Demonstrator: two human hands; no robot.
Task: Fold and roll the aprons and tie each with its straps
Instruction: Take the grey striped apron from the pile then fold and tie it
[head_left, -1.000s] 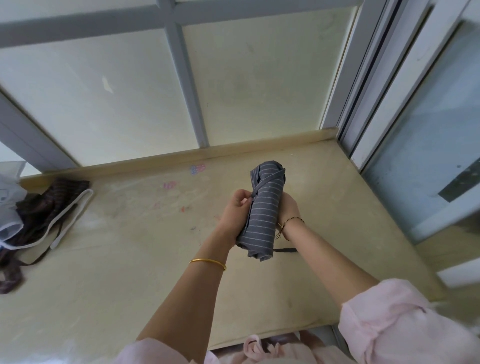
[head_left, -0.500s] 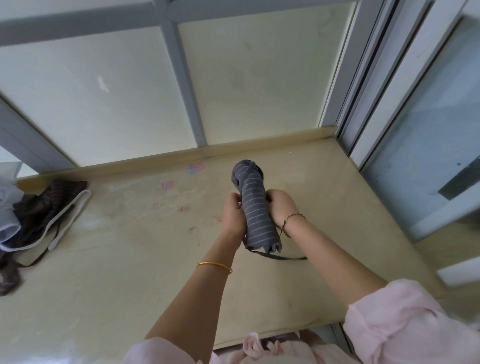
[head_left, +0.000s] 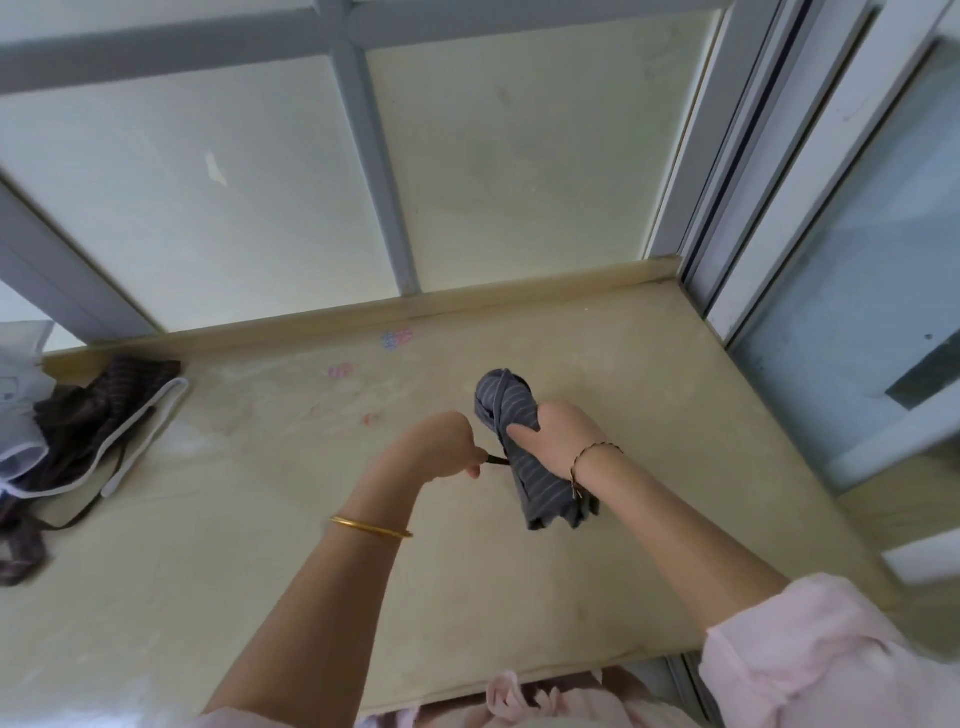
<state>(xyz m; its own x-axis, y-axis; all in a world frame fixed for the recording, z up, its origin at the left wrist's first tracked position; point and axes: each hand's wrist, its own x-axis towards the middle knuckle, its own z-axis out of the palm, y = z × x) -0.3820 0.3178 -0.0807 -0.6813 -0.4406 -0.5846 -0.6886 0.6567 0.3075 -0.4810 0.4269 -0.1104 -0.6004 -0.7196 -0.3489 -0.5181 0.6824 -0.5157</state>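
Observation:
A grey striped apron (head_left: 519, 415) is rolled into a tight bundle and held above the beige table (head_left: 260, 571). My right hand (head_left: 556, 436) grips the roll around its middle, thumb across the front. My left hand (head_left: 441, 447) is just left of the roll and pinches a dark strap (head_left: 496, 460) that runs taut from the roll. A strap crosses the top of the bundle.
A heap of dark striped aprons with white straps (head_left: 98, 431) lies at the table's left edge, beside a white bag (head_left: 21, 415). A frosted window wall (head_left: 260, 182) stands behind the table, and a sliding door frame (head_left: 753, 208) to the right.
My left hand has come off the roll and moved left, pulling the strap out sideways. The roll has tilted and dropped a little, with only my right hand around it.

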